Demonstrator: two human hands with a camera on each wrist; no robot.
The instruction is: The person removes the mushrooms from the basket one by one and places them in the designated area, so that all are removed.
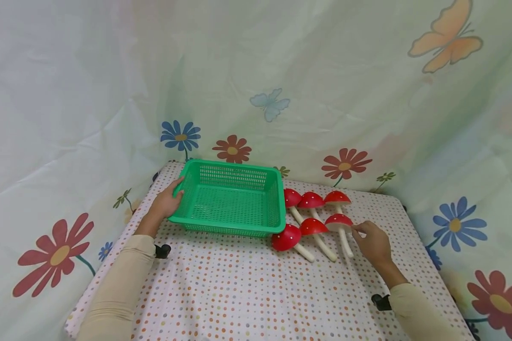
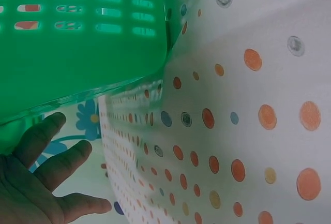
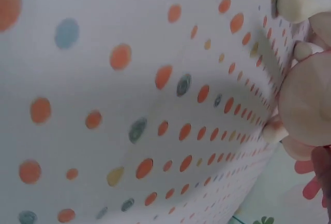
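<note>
A green plastic basket [image 1: 228,229] with slotted walls sits on the table, and nothing lies in it. My left hand [image 1: 165,201] grips its left rim; in the left wrist view several fingers [image 2: 64,164] spread below the rim, with the thumb hidden. Right of the basket, several toy mushrooms with red, white-dotted caps and pale stems lie in two rows. My right hand [image 1: 372,242] pinches the cap edge of the front right mushroom [image 1: 339,220], whose stem points toward me. In the right wrist view the underside of a cap [image 3: 307,100] shows beside a dark fingertip [image 3: 323,169].
The table bears a white cloth [image 1: 222,289] with coloured dots. Close to the basket's right wall lie a front left mushroom [image 1: 287,238] and a back left mushroom [image 1: 292,196]. A curtain [image 1: 222,71] with flowers and butterflies hangs behind and at both sides.
</note>
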